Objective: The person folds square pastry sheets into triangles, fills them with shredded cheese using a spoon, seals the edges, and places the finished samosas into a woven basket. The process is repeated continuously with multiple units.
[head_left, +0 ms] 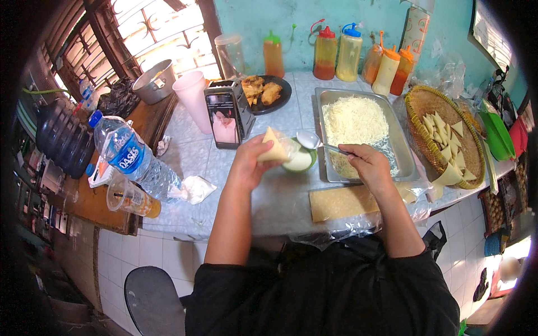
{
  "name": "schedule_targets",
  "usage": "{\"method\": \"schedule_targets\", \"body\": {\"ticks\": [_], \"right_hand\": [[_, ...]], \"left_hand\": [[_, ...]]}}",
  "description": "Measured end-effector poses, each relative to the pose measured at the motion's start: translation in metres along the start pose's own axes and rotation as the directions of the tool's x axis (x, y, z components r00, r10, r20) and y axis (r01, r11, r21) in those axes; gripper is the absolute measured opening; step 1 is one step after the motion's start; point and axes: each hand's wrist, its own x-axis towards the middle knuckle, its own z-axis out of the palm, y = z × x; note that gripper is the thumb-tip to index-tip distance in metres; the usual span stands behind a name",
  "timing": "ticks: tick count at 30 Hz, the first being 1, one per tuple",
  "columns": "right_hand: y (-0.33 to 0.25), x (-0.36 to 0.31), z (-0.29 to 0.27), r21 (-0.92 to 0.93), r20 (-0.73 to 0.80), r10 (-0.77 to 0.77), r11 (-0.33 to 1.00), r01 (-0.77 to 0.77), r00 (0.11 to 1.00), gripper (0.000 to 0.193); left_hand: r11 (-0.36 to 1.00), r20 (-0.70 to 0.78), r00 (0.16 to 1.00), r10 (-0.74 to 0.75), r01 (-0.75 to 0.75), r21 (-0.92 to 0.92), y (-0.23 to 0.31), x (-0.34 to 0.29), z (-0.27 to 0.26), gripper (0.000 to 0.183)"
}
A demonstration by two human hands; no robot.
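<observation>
My left hand is closed around a folded pastry wrapper, pale and cone-shaped, held just left of a small green bowl. White paste fills that bowl. A metal spoon is gripped by its handle in my right hand, its bowl end above the paste and near the wrapper. Behind my right hand lies a metal tray heaped with pale shreds that look like grated cheese. Below it, flat rectangular wrappers rest on clear plastic, partly covered by my right forearm.
On the right, a woven basket holds several folded triangles. Sauce bottles line the wall. A black plate of fried food, a napkin holder, a pink cup, a large water bottle and a drink cup stand left.
</observation>
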Motion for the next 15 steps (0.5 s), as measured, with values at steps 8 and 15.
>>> {"method": "schedule_targets", "body": {"ticks": [8, 15], "right_hand": [[0.006, 0.002, 0.008, 0.097, -0.031, 0.034, 0.995, -0.031, 0.999, 0.030], [-0.002, 0.001, 0.003, 0.105, 0.017, 0.066, 0.992, -0.068, 0.998, 0.029]], "left_hand": [[1.000, 0.014, 1.000, 0.013, -0.013, -0.020, -0.002, 0.002, -0.005, 0.043], [0.996, 0.028, 0.999, 0.046, -0.043, -0.083, 0.001, -0.002, -0.001, 0.038]]}}
